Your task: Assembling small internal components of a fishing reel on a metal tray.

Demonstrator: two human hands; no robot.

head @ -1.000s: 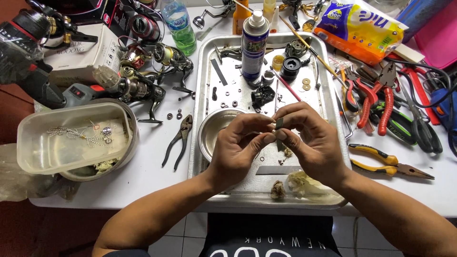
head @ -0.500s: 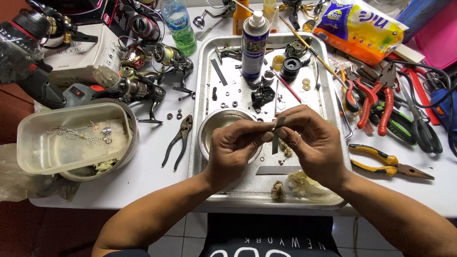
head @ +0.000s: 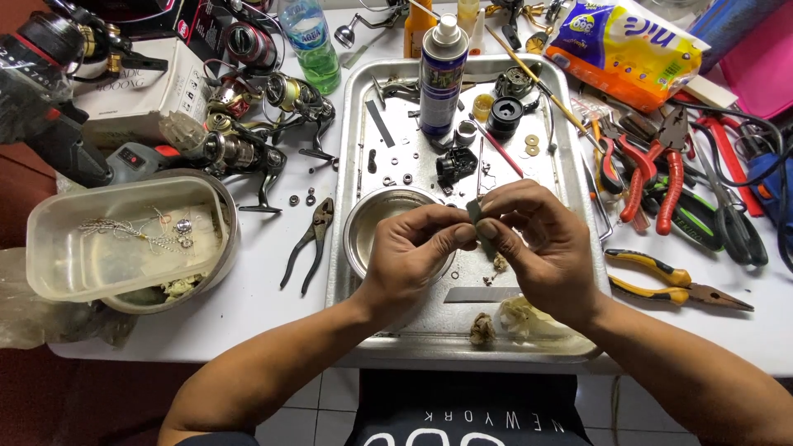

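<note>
Both hands met over the middle of a metal tray that lay on the white surface. The left hand and the right hand each pinched a small dark grey part between thumb and fingertips; the part stood roughly upright, held above the tray and clear of it. What kind of part it was could not be told.

Directly under the left hand sat a small round steel bowl, inside the tray. A flat metal strip lay on the tray floor below the hands, and wads of soiled tissue lay near the tray's front edge. Toward the tray's far end stood an upright spray can, with a black reel piece and scattered washers near it.

Left of the tray, on the surface, lay dark pliers, several fishing reels, and a clear plastic tub nested in a bowl. Right of the tray lay red-handled pliers and yellow-handled pliers, well apart from the hands.
</note>
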